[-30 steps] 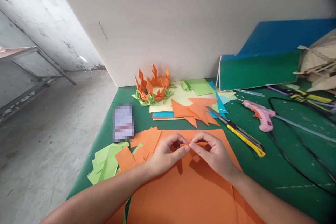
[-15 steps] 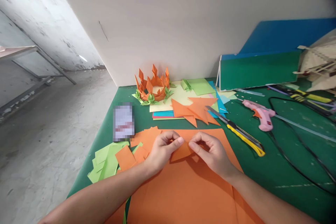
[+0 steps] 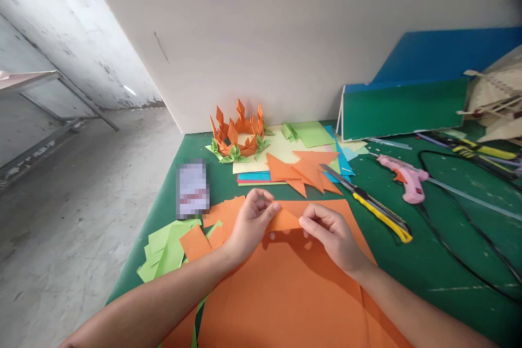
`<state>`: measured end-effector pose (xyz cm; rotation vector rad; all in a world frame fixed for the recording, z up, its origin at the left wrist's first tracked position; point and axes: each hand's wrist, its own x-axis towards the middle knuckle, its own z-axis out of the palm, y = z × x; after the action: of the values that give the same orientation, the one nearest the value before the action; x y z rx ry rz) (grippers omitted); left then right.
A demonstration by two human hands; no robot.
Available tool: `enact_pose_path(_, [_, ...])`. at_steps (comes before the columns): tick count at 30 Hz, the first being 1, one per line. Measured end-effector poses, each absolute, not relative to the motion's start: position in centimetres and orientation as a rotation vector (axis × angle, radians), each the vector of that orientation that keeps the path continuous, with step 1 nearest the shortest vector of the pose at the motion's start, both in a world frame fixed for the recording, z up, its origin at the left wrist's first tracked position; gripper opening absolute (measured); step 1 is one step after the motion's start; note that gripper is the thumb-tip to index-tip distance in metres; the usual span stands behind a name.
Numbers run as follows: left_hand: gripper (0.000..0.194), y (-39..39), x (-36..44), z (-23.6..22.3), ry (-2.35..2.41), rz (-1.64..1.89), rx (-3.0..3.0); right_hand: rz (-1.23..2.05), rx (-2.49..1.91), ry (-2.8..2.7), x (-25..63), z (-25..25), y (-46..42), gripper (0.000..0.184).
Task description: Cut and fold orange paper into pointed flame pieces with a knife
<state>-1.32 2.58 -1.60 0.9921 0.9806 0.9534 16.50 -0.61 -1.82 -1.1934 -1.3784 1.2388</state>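
Between my hands a small folded piece of orange paper [image 3: 286,221] is held above a large orange sheet [image 3: 281,293]. My left hand [image 3: 255,223] pinches its left end between thumb and fingers. At the other end, my right hand [image 3: 328,231] grips the corner with thumb and fingertips. Beyond the hands lie several pointed folded orange papers [image 3: 304,171]. Left of them stands an orange paper crown [image 3: 238,136] with green paper leaves round its base. Loose green paper pieces [image 3: 163,250] and small orange squares [image 3: 196,242] are spread beside my left forearm.
A yellow utility knife [image 3: 369,209], blade out, lies right of the hands. Past it are a pink glue gun [image 3: 405,176] with a black cord and a green board [image 3: 403,111]. A blurred-out rectangular object [image 3: 192,189] sits near the left edge of the green table [image 3: 440,261].
My left hand has moved up and away from my right hand. The small orange paper has turned from nearly edge-on to show its flat face, stretched between both hands.
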Motion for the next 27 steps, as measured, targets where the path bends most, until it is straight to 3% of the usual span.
enact_pose_path(3, [0.031, 2.7, -1.4, -1.6, 0.969, 0.941, 0.947, 1.175, -1.191, -1.368, 16.5, -1.9, -0.4, 0.037])
enact_pose_path(7, [0.031, 2.5, -1.4, -1.5, 0.964, 0.882, 0.906, 1.172, -1.124, -1.296, 16.5, -2.5, -0.3, 0.020])
enact_pose_path(10, [0.033, 2.4, -1.4, -1.2, 0.928, 0.851, 0.859, 1.250, -1.061, -1.312, 16.4, -3.0, -0.5, 0.028])
enact_pose_path(27, [0.029, 2.2, -1.6, -0.6, 0.832, 0.750, 0.697, 1.191, -1.032, -1.353, 16.4, -2.8, -0.6, 0.010])
